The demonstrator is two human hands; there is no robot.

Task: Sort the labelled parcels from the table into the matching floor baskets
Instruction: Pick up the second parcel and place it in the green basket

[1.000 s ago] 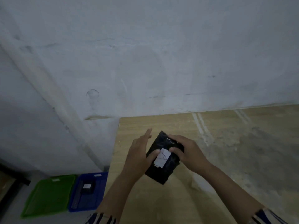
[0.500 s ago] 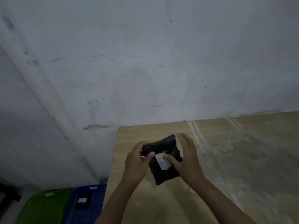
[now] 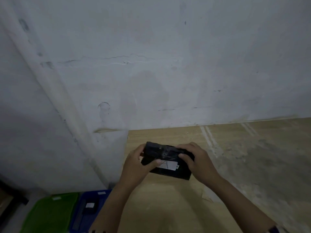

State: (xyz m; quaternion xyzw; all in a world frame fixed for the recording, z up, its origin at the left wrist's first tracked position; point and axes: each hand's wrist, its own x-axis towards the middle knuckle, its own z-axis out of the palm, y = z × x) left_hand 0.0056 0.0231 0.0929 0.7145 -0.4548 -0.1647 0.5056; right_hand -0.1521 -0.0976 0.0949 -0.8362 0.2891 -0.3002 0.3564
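Hands meet over the near left corner of a pale wooden counter, holding one black plastic-wrapped parcel between them just above the surface. The left hand is closed on the parcel's left end, thumb pressed onto its front face beside a white label. The right hand is closed on the right end, fingers curled over the top edge. The parcel's long axis runs left to right across the person's body, with the label facing up toward them; its marking is too small to read. Down on the floor, left of the counter and below its edge, sit two baskets side by side: a green basket further left and a blue basket nearer the counter, already holding a dark parcel with a white label. Both baskets lie to the left and below the held parcel, so the left hand is the nearer one for lowering it in.
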